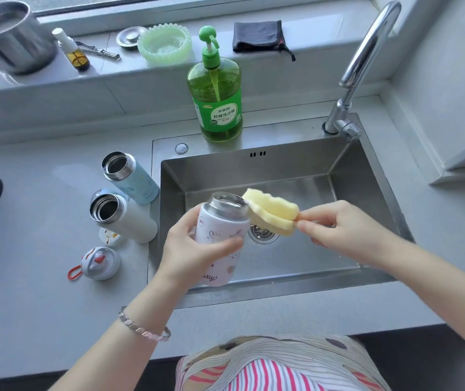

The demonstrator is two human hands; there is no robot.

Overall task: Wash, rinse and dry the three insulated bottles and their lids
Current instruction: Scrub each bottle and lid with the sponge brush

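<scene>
The tabletop [42,215] is carrying the items awaiting treatment. The sink [310,193] is sitting beside them, with no stream showing at the faucet [366,52]. The detergent bottle [217,94] is standing on the sink's rear ledge.

Over the basin, the left hand [194,249] is holding the printed white bottle [220,230] tilted and uncapped, its grip clamped round the body. The pale blue bottle [132,179] and the plain white bottle [125,218] are standing uncapped on the tabletop, just left of the sink.

The right hand [338,227] is pinching the handle of the yellow sponge brush [273,211], its grip closed on that handle. The sponge head is lying at the printed bottle's rim and is not yet entering the mouth.

The grey lid [100,262] with a red loop and the small printed lid [110,235] are lying near the plain white bottle. A third lid is possibly showing behind that bottle, mostly hidden.

Judged from this layout, washing is only beginning on the first bottle. Scrubbing of the other two bottles and all lids, then rinsing and drying, are remaining.
</scene>
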